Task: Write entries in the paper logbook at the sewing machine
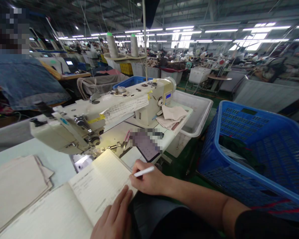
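An open notebook (104,176) with handwriting on its right page lies tilted at the front of the sewing table. My right hand (148,179) grips a white pen (144,171) over that page's right edge; the tip is hidden by my fingers. Flat on the lower part of the same page rests my left hand (114,215), fingers stretched out. Just behind the notebook stands a cream sewing machine (107,113) with a handwritten paper strip on its arm. A phone (149,147), partly blurred out, lies beyond my right hand, with pink-handled snips (126,138) beside it.
Beige fabric pieces (17,186) are stacked at left, and folded cloth (171,116) lies by the machine's base. A blue plastic basket (214,142) stands on the floor at right. Behind the table is a white bin (201,99). Thread cones (112,46) stand above.
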Available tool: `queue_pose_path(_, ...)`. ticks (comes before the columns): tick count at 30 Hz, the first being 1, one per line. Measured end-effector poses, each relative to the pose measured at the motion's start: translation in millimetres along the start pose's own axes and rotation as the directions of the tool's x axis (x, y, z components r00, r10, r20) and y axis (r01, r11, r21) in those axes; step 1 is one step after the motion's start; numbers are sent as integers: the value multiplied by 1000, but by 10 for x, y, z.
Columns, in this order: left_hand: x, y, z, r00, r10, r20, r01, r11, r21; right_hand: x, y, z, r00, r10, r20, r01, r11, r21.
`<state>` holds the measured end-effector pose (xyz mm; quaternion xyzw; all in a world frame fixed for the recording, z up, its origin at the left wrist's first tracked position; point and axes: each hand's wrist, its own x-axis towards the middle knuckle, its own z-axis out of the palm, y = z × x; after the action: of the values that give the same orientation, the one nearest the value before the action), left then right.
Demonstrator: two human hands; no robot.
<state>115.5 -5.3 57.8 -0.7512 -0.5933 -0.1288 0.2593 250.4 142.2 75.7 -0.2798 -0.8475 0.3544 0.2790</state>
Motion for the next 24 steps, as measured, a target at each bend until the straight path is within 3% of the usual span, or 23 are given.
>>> queue_pose_path(13, -110, -46, 43, 996, -4, 92, 5, 1000, -7, 11, 20, 19, 998, -68, -8, 68, 997, -49)
queue_pose_path(24, -106, -64, 40, 997, 17, 73, -17, 1000, 0, 15, 17, 14, 999, -47, -8, 46, 997, -55)
